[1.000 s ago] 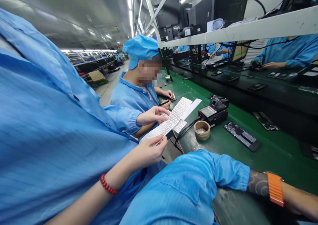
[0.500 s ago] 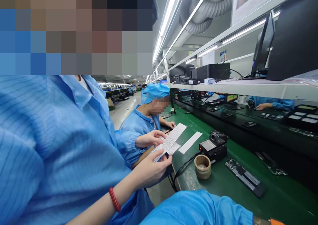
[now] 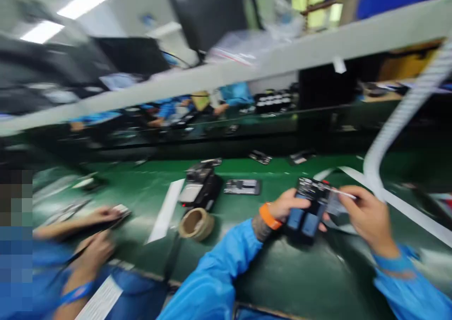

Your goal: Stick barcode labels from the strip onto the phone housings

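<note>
Over the green tabletop point(image 3: 275, 273), left hand point(image 3: 284, 205) grips an opened phone point(image 3: 314, 220), right hand point(image 3: 369, 220) pinches a thin stick point(image 3: 347, 194) beside it: fine work, seemingly, next demanding steadiness!

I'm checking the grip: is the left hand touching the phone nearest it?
Touching. The head view shows the left hand on the phone, thumb lying over its edge.

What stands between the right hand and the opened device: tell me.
A thin white tool, held in the right hand, points at the device; a blurred translucent piece shows below it, its depth unclear.
</note>
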Available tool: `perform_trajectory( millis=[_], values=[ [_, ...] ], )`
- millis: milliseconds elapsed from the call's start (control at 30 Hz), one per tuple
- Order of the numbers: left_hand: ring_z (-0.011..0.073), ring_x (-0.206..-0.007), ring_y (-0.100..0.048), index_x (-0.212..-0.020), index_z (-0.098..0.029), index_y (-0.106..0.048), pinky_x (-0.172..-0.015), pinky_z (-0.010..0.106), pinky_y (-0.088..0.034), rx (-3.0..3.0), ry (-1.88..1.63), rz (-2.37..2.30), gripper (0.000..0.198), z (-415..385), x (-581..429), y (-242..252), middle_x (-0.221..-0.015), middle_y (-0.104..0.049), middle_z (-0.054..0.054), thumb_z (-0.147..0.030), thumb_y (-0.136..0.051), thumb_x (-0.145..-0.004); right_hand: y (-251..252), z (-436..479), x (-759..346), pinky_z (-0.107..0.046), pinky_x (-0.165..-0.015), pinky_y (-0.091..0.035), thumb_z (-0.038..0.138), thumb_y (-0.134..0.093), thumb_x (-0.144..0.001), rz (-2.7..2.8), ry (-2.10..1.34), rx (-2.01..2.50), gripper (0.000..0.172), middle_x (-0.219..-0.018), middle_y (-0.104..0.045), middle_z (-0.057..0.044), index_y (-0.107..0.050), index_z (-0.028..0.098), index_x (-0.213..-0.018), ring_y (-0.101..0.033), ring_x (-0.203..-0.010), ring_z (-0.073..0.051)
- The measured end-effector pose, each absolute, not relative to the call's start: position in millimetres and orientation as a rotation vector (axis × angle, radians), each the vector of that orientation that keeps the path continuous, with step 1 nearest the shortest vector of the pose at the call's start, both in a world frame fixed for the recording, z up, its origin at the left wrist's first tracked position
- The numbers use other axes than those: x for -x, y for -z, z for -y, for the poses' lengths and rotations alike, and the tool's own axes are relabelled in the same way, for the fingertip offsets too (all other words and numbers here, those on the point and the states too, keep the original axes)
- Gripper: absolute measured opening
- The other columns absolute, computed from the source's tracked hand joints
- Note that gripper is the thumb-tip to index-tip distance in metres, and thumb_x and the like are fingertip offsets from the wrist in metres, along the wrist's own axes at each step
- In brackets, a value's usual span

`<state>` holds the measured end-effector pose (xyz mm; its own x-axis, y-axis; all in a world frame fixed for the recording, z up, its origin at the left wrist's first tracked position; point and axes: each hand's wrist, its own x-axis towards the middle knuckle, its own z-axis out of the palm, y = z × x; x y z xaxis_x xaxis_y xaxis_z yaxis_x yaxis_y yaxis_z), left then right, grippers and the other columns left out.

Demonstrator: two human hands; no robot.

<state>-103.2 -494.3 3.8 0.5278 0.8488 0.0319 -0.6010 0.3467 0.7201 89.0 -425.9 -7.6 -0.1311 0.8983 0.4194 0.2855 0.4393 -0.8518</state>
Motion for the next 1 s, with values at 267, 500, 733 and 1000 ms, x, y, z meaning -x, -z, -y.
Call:
perform_trajectory(
  millis=[267, 500, 733, 1000],
  values=[
    [0.0369, -0.083, -0.075, -0.136, -0.010, -0.051, -0.073, 0.046, -0.058, -0.793, -0.883, -0.440, 0.078, 480, 107, 2, -0.100, -0.072, 0.019, -0.051, -0.077, -0.075, 14, 425, -105, -0.030, -0.063, -0.049, 0.030, -0.067, -0.086, 1.555, -0.940, 0.917, 0.012, -0.075, -0.068, -0.002, -0.068, 0.021, -0.078, -0.061, -0.070, -0.017],
    [0.0379, -0.083, -0.075, -0.134, -0.008, -0.050, -0.074, 0.047, -0.057, -0.814, -0.878, -0.474, 0.078, 479, 104, 2, -0.099, -0.072, 0.021, -0.050, -0.078, -0.075, 13, 428, -109, -0.030, -0.065, -0.049, 0.028, -0.066, -0.089, 1.565, -0.968, 0.909, 0.008, -0.080, -0.069, -0.002, -0.068, 0.022, -0.085, -0.062, -0.073, -0.017],
    [0.0368, -0.083, -0.075, -0.130, -0.009, -0.054, -0.075, 0.046, -0.058, -0.780, -0.872, -0.447, 0.069, 481, 106, 0, -0.099, -0.074, 0.019, -0.046, -0.078, -0.077, 12, 427, -113, -0.030, -0.064, -0.047, 0.029, -0.065, -0.090, 1.658, -0.867, 0.945, 0.012, -0.077, -0.068, -0.001, -0.068, 0.021, -0.081, -0.061, -0.070, -0.017],
    [0.0348, -0.082, -0.076, -0.121, -0.010, -0.060, -0.072, 0.043, -0.061, -0.815, -0.871, -0.607, 0.062, 481, 103, 7, -0.100, -0.075, 0.020, -0.046, -0.082, -0.075, 5, 421, -118, -0.036, -0.073, -0.052, 0.021, -0.060, -0.091, 1.905, -0.517, 0.893, 0.007, -0.093, -0.068, -0.006, -0.066, 0.023, -0.095, -0.063, -0.084, -0.022]
  ],
)
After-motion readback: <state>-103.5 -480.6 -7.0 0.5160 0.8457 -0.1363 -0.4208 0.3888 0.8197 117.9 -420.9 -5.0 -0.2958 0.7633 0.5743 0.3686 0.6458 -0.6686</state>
